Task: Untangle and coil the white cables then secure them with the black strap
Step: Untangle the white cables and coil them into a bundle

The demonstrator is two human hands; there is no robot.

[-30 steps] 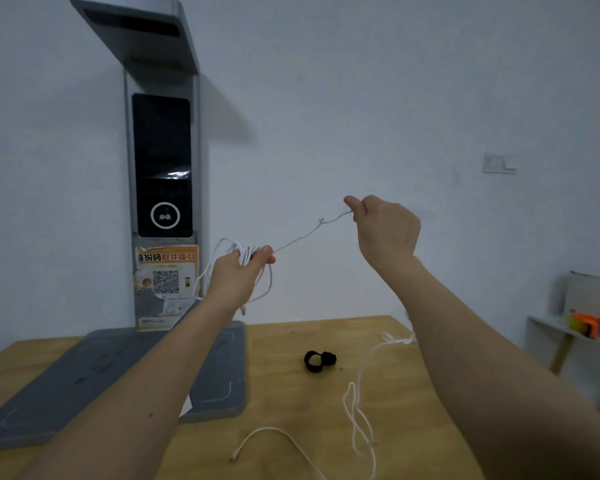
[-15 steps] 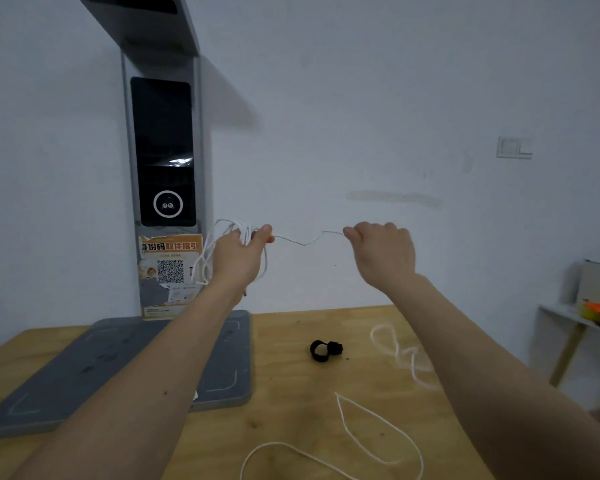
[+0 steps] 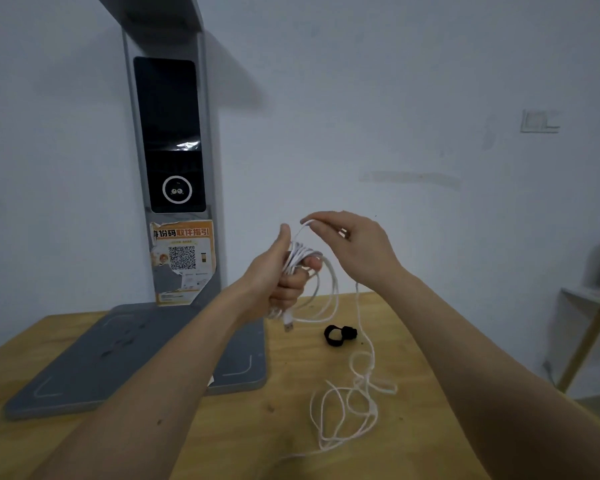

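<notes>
Coiling, head view | your left hand [image 3: 284,275] clamps the white cables [image 3: 303,261] mid-frame | your right hand [image 3: 355,249] pinches the next loop | tangled slack lower right on the surface [image 3: 257,427] | black strap [image 3: 338,335] unused.

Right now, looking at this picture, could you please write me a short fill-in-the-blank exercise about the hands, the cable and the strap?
1. The coiled loops of the white cable are gripped in the ____ hand.
2. The right hand pinches a strand of cable just ____ the coil.
3. The black strap lies on the wooden ____.
4. The loose cable on the table lies on the near side of the ____.

Missing words: left; above; table; strap
</notes>
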